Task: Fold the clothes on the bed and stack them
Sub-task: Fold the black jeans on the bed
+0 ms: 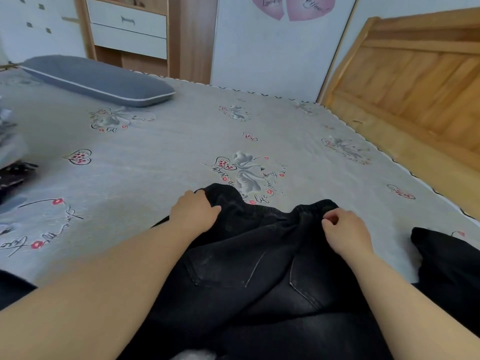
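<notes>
A pair of black jeans lies on the bed in front of me, back pockets up, its elastic waistband pointing away from me. My left hand grips the left corner of the waistband. My right hand pinches the right part of the waistband, fingers curled on the fabric. The trouser legs run toward me and out of the bottom of the view. A second piece of black cloth lies at the right edge; whether it belongs to the jeans I cannot tell.
The bed has a grey sheet with heart prints. A grey pillow lies at the far left. Dark and grey clothes sit at the left edge. The wooden headboard stands to the right, and a drawer cabinet behind.
</notes>
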